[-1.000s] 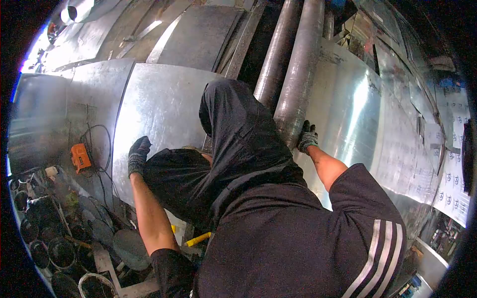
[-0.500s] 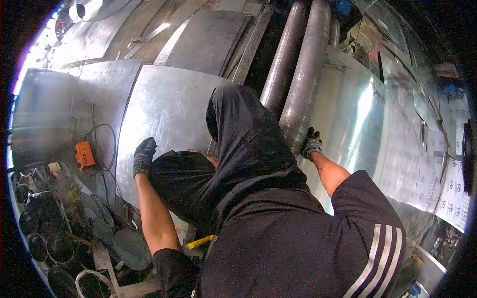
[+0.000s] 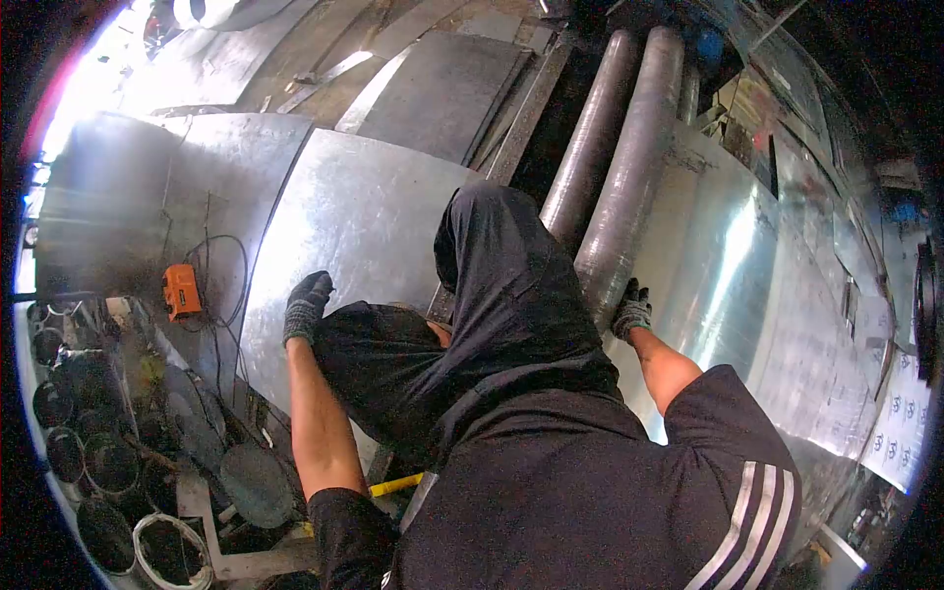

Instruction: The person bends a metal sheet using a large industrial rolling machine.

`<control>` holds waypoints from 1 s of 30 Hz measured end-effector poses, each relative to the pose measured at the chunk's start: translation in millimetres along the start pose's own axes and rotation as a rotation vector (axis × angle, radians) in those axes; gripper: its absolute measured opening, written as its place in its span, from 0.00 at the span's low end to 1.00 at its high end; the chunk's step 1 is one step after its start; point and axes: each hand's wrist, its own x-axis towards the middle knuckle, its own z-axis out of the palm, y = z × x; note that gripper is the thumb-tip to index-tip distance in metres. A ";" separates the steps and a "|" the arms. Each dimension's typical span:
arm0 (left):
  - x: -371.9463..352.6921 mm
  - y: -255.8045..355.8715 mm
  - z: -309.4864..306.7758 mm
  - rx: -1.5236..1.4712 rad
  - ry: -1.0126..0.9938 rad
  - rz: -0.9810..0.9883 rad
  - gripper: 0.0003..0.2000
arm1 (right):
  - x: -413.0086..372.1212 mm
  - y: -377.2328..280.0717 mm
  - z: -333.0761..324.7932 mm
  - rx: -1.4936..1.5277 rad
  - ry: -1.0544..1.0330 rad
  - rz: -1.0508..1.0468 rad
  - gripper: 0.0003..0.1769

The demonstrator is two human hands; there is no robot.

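Note:
My left hand (image 3: 309,303), in a dark knit glove, lies on a flat grey metal sheet (image 3: 354,197) beside my bent knee. Its fingers point away from me and rest on the metal. My right hand (image 3: 632,310), gloved too, is pressed to a shiny curved sheet (image 3: 723,246) with its fingers stretched out. Right next to it is the near end of a long steel roller (image 3: 634,177). A second roller (image 3: 588,147) runs alongside, to the left. My legs in dark trousers hide the sheet's middle and the rollers' nearest ends.
An orange control box (image 3: 181,292) with a cable is at the left. Below it are several pipe ends (image 3: 110,462) and metal scraps. More sheet metal (image 3: 433,93) lies beyond. A yellow bar (image 3: 396,485) shows under my leg. Printed film (image 3: 895,423) is at the far right.
The whole view has shifted, so things appear slightly farther right. Both hands keep their places on the sheets.

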 end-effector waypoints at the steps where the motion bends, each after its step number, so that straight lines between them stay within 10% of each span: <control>1: 0.9 -1.2 -0.5 0.002 -0.004 -0.001 0.23 | -1.3 -1.9 -2.0 0.000 0.004 -0.006 0.60; 30: -1.1 3.2 -1.9 0.153 0.013 0.051 0.21 | 29.7 13.2 40.4 0.000 0.140 0.031 0.70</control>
